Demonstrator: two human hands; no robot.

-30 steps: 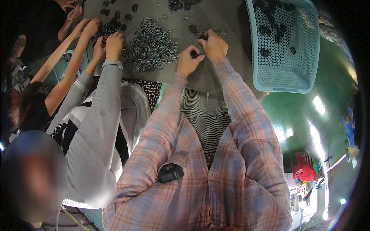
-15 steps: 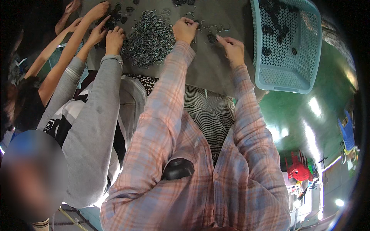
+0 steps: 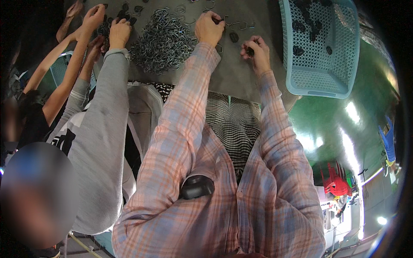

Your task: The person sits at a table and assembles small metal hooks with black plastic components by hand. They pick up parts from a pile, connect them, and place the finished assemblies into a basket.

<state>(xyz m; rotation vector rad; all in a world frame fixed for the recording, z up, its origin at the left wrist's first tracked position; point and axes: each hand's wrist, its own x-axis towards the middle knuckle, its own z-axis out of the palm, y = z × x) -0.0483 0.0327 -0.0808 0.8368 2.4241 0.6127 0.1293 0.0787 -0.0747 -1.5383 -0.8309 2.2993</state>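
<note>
My left hand (image 3: 208,30) is closed at the far middle of the table, a small dark piece (image 3: 216,20) pinched at its fingertips. To its right my right hand (image 3: 259,53) has curled fingers around another small dark piece (image 3: 249,51), mostly hidden by them. Between the two hands a ribbed black oval piece (image 3: 233,37) lies on the grey table. Thin metal hooks (image 3: 241,26) are scattered just beyond it. Left of my left hand rises a large pile of bent metal hooks (image 3: 161,45).
A light-blue perforated plastic basket (image 3: 320,91) with several black pieces inside stands at the table's right. On the left, a co-worker in grey sleeves (image 3: 107,103) and another person's bare arms reach over more black pieces (image 3: 124,13). Green floor (image 3: 318,116) lies at the right.
My right hand has drawn back slightly and its fingers have curled in around a dark piece. My left hand has shifted slightly right. The grey-sleeved co-worker's hands have moved left.
</note>
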